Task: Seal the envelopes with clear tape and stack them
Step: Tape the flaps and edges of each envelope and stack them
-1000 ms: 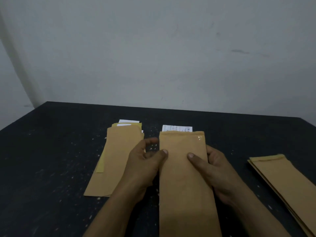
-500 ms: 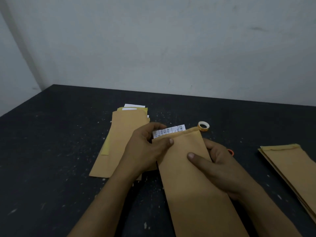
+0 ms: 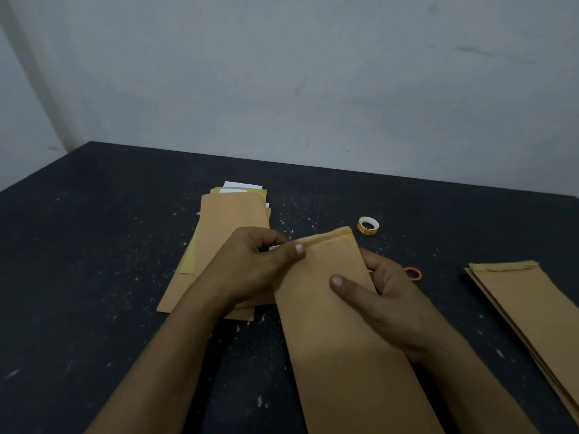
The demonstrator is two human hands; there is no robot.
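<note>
A long brown envelope [image 3: 341,333] is held slanted over the black table [image 3: 94,245]. My left hand [image 3: 250,267] pinches its top left corner, where a sliver of white paper shows. My right hand [image 3: 385,296] grips its right edge, thumb on the front. The envelope's top is folded over. A small roll of clear tape [image 3: 368,225] lies on the table just beyond the envelope. Behind my left hand lies a pile of brown envelopes [image 3: 225,233] with white paper sticking out at the far end. A second stack of brown envelopes [image 3: 532,311] lies at the right.
A small orange ring [image 3: 413,274] lies on the table right of my right hand. A pale wall [image 3: 282,73] rises behind the table's far edge. The table top is speckled with white flecks.
The white paper that stuck out of the envelope's top has gone almost out of sight. The envelope's top has tilted to the right. The view shifted, revealing the tape roll and orange ring.
</note>
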